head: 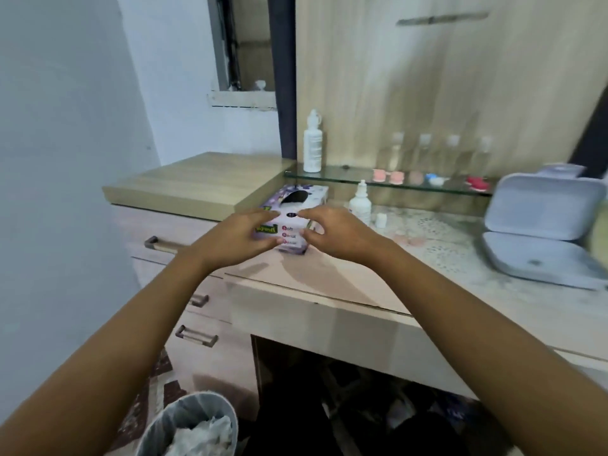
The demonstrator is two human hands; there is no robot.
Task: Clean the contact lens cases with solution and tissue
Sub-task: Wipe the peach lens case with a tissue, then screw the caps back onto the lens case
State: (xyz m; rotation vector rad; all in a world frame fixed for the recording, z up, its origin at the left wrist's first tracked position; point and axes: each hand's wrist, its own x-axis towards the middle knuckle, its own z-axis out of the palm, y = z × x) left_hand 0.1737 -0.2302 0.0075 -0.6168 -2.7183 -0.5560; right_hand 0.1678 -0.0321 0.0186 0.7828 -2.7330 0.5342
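Two bare forearms are stretching out from the bottom of the view, passing above a waste bin (194, 426) that is sitting on the floor with crumpled tissue in it. The left hand (240, 238) and the right hand (335, 232) are meeting over the tissue box (292, 225) at the near left of the counter (329, 271), fingers half curled on either side of its near end. The left is lying against the box and the right is at its edge, but with the blur I cannot tell whether either is truly gripping it. No tissue is showing from the dark slot. The lens cases (388, 176) are sitting well apart on the glass shelf (342, 176), and a small solution bottle (360, 204) is standing just beyond the box, its cap (381, 220) off beside it. To my eye the person is fetching tissue. Next, I think, one hand is going to have to steady the box while the other digs into the slot.
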